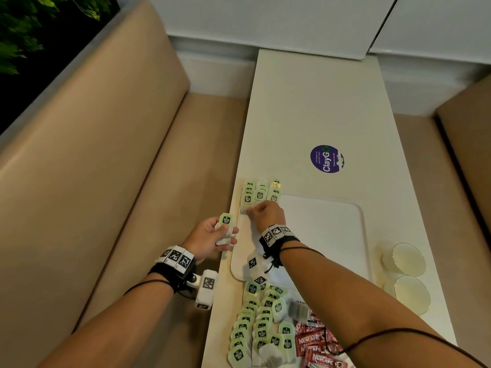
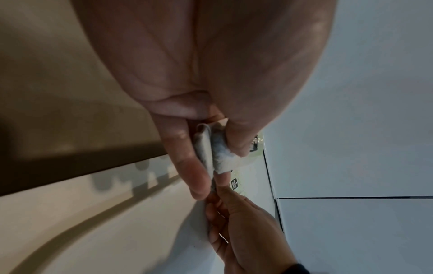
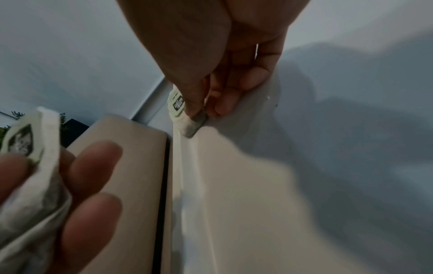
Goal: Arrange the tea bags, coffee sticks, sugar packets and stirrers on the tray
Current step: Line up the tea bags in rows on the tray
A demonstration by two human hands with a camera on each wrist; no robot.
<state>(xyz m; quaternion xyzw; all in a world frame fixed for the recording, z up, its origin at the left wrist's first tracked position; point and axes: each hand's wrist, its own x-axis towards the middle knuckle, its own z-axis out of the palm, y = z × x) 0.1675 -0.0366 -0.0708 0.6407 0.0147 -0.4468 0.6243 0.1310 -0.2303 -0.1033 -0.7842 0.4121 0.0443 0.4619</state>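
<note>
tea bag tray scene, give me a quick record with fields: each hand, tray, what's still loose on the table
left hand: holds a small stack of tea bags beside the tray's left edge
right hand: fingers pinch one tea bag at the tray's far left corner
tray: white, three short rows of tea bags at its far left corner
loose on table: tea bag pile, red Nescafe sticks, two clear lids to the right

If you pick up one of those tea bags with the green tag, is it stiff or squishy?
Probably squishy: the tea bags bend and bunch where the left hand grips them. Likely light, since the right hand pinches one tea bag with just fingertips. Being flat, it shouldn't roll.
</note>
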